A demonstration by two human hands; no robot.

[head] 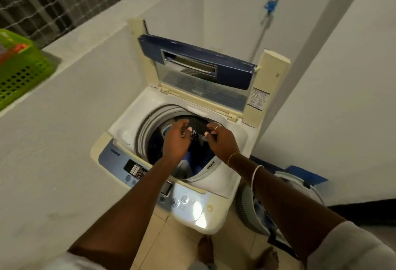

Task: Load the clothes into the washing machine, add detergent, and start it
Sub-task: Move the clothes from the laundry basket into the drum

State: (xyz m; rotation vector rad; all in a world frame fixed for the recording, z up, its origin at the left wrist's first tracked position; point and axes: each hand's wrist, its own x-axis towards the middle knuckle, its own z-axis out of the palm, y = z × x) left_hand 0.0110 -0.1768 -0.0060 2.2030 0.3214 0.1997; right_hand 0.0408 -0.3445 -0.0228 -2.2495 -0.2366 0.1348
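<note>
A white top-loading washing machine (231, 186) stands in a corner with its blue-framed lid (199, 66) raised. Inside the drum (150, 128) lie blue and dark clothes (194, 161). A dark garment with a white print (198, 125) hangs over the drum mouth between my hands. My left hand (175, 141) holds its left side with curled fingers and thumb. My right hand (222, 141), with a ring and bangles, pinches its right edge. The control panel (137, 170) runs along the machine's near edge. No detergent is in view.
A green perforated basket (19, 70) sits on the ledge at far left. A grey laundry basket (248, 209) with clothes stands on the floor right of the machine. A tap with a blue fitting (270, 8) is on the wall behind. My bare feet (205, 250) are on the tiles.
</note>
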